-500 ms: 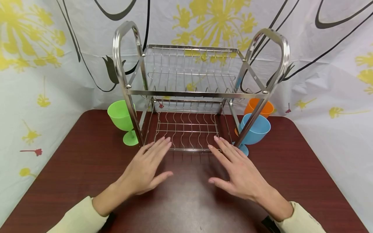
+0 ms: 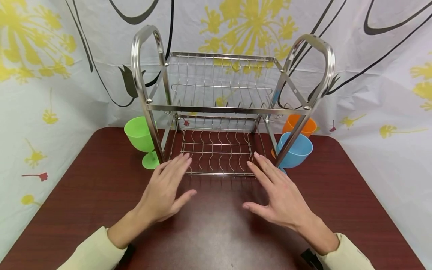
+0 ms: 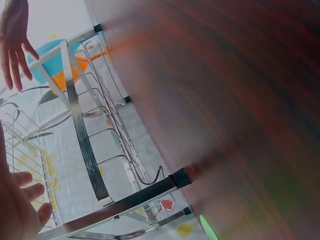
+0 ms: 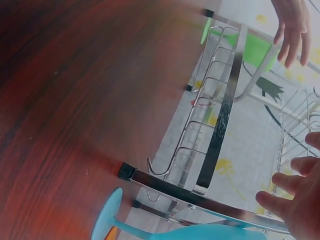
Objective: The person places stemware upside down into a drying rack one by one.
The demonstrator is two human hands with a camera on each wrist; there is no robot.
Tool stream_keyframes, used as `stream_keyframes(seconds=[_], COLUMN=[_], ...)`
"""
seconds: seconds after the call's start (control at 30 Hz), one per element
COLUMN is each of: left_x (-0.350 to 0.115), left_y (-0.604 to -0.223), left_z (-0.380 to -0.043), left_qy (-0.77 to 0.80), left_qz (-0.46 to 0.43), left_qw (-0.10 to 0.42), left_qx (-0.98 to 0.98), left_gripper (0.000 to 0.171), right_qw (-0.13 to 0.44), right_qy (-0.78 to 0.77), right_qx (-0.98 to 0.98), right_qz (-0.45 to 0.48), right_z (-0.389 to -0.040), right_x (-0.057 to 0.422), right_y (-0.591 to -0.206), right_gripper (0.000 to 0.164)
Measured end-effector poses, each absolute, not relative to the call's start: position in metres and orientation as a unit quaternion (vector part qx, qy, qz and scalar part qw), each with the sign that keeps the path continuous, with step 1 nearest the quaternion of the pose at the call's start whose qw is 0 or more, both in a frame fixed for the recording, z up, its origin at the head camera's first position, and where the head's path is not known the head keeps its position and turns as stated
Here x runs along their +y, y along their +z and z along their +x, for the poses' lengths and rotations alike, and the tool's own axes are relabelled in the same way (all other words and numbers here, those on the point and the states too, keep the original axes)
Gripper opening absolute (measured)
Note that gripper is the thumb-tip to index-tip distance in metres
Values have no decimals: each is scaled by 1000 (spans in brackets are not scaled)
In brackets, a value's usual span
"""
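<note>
Observed left hand [image 2: 164, 193] raised above counter [image 2: 216, 228], with fingers straight and close together, thumb spread well out, nothing in grasp; observed right hand [image 2: 285, 198] likewise raised, with fingers straight and slightly parted, thumb spread wide, nothing in grasp; noted broad gap between the two; found metal dish rack [image 2: 216, 109] standing upright on counter, just ahead of both sets of fingers; seen overlapped by left fingertips at near lower edge in head view; unable to tell touch from overlap there; placed lower wire tray [image 2: 221, 152] ahead of and between the fingers, upper wire tier [image 2: 221, 86] higher and farther ahead; logged green goblet [image 2: 139, 137] upright, beyond and to the left of left fingers, outside the rack; logged blue goblet [image 2: 298, 150] upright, beyond and to the right of right fingers, likewise outside; logged orange goblet [image 2: 305, 126] farther from right fingers, behind the blue one and partly hidden; recorded flower-printed cloth [image 2: 50, 93] behind the rack, farthest ahead of the fingers; recorded pale left sleeve [image 2: 92, 249] and right sleeve [image 2: 347, 257] behind the fingers.
</note>
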State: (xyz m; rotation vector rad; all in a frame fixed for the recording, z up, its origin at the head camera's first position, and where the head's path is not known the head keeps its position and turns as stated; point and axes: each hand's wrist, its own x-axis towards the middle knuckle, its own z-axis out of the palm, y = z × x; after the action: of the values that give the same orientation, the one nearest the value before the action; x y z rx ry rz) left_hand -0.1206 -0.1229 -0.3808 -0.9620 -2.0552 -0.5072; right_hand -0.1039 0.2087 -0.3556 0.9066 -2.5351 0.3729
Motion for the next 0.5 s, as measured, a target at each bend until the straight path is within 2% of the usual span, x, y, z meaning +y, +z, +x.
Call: stream_keyframes(seconds=[0.23,0.5], left_x=[-123,-126], left_y=[-380,-378], left_z=[-123,-122], left_qy=[-224,-257], left_qz=[-360,-331], left_qw=[410,419], left_qx=[-808,-806], left_gripper=[66,63], right_qw=[227,300], right_qy=[156,201], right_qx=[-909,-881], right_qz=[313,307], right_z=[-104,-104], right_x=[212,212], right_y=[-354,-354], right_gripper=[95,85])
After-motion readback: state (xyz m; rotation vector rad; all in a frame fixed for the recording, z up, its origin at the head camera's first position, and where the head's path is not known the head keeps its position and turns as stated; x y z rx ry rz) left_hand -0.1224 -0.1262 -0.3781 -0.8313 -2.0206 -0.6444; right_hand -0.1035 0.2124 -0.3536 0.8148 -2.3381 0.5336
